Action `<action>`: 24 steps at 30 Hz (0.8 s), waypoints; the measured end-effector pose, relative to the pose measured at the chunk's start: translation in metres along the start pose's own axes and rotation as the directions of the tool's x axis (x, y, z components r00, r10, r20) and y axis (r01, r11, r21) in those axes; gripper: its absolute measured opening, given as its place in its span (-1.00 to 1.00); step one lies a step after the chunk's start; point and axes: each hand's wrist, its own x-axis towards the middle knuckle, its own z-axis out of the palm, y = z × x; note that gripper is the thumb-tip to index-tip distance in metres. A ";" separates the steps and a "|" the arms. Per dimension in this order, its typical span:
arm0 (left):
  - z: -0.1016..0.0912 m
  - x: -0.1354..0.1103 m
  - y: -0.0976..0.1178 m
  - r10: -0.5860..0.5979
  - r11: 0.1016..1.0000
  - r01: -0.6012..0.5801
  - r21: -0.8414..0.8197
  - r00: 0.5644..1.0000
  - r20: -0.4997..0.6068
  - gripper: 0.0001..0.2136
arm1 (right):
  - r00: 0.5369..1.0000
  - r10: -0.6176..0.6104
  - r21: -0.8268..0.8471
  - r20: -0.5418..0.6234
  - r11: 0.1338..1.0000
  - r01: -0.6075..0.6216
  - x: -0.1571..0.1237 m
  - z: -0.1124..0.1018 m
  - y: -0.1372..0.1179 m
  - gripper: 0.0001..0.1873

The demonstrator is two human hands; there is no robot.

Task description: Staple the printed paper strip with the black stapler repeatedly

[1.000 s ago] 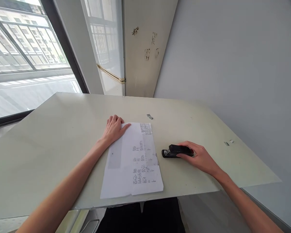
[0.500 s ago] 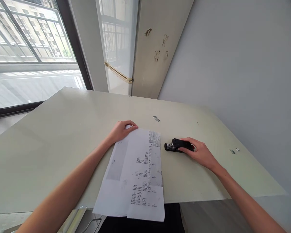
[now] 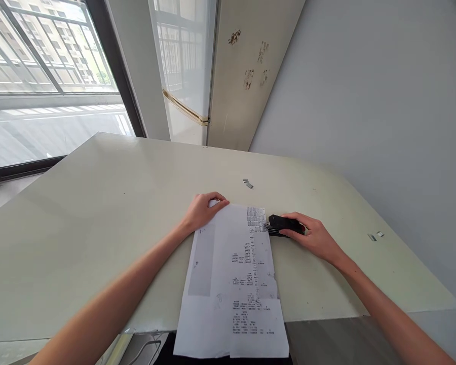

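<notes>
My left hand pinches the far left corner of the printed paper sheets, thumb on top. The sheets lie over the table and hang past its near edge. My right hand is wrapped round a black stapler, which rests on the table at the paper's right side. The far right edge of the paper sits at the stapler's mouth and covers the front of its base. Whether the jaws press on the paper I cannot tell.
Small strips of staples lie on the table beyond the paper, with more staple pieces at the right. Behind the table stands a fridge, beside a grey wall. A glass door is at the left.
My left hand has slid the paper to the right, so its right edge now meets the stapler's mouth. My right hand and the stapler have stayed nearly in place.
</notes>
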 end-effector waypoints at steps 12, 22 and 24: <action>0.019 -0.006 0.006 0.000 1.000 0.000 0.009 0.999 -0.037 -0.73 | 0.994 -0.024 -0.029 0.103 0.999 0.027 0.001 -0.011 -0.005 -0.54; 0.023 -0.008 0.005 -0.005 1.000 0.005 -0.016 1.000 -0.030 -0.73 | 0.971 0.228 0.066 -0.068 0.973 -0.223 0.026 0.001 -0.029 -0.42; 0.025 -0.008 0.004 -0.014 1.000 0.013 -0.020 1.000 -0.027 -0.74 | 0.975 0.216 0.044 -0.049 0.976 -0.214 0.031 0.005 -0.034 -0.42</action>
